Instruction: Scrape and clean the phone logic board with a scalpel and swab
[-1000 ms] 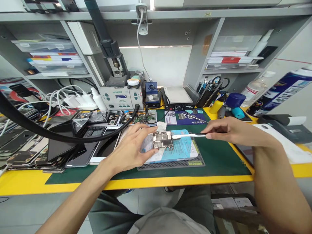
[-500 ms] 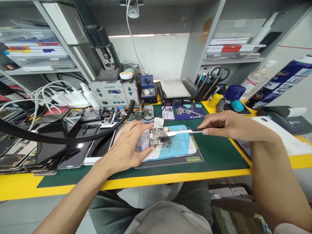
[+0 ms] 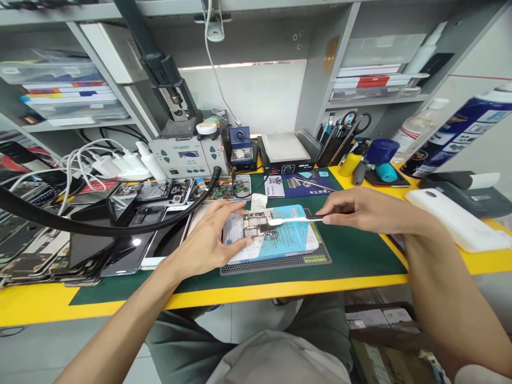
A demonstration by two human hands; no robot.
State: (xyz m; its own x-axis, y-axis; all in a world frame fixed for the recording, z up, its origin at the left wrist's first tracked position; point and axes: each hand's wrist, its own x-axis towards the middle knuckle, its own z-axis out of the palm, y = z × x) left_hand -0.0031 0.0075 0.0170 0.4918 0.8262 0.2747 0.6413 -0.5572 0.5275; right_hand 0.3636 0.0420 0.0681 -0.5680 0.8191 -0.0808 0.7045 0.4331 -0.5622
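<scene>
A bare phone circuit board [image 3: 256, 228] lies on a blue and white pad [image 3: 298, 242], which rests on a grey perforated mat [image 3: 276, 266]. My left hand [image 3: 212, 234] holds the board at its left side, thumb at the near edge and fingers at the far edge. In my right hand [image 3: 356, 209] is a toothbrush-like brush [image 3: 294, 220] with a white neck and dark handle, pinched between thumb and fingers. Its head meets the upper right part of the board; the bristles cannot be made out. A small white piece [image 3: 259, 201] lies just behind the board.
Phones and phone parts [image 3: 128, 248] crowd the left, with a thick black hose [image 3: 104, 230] arching over them. A soldering station [image 3: 186, 157] and a flat heating plate [image 3: 286, 148] stand behind. To the right are a tool holder [image 3: 338, 141], a yellow bottle [image 3: 352, 162] and a spray can [image 3: 452, 136].
The brush head has shifted slightly left over the board, and my right hand has moved with it. My left hand keeps its hold. The whole view has shifted a little.
</scene>
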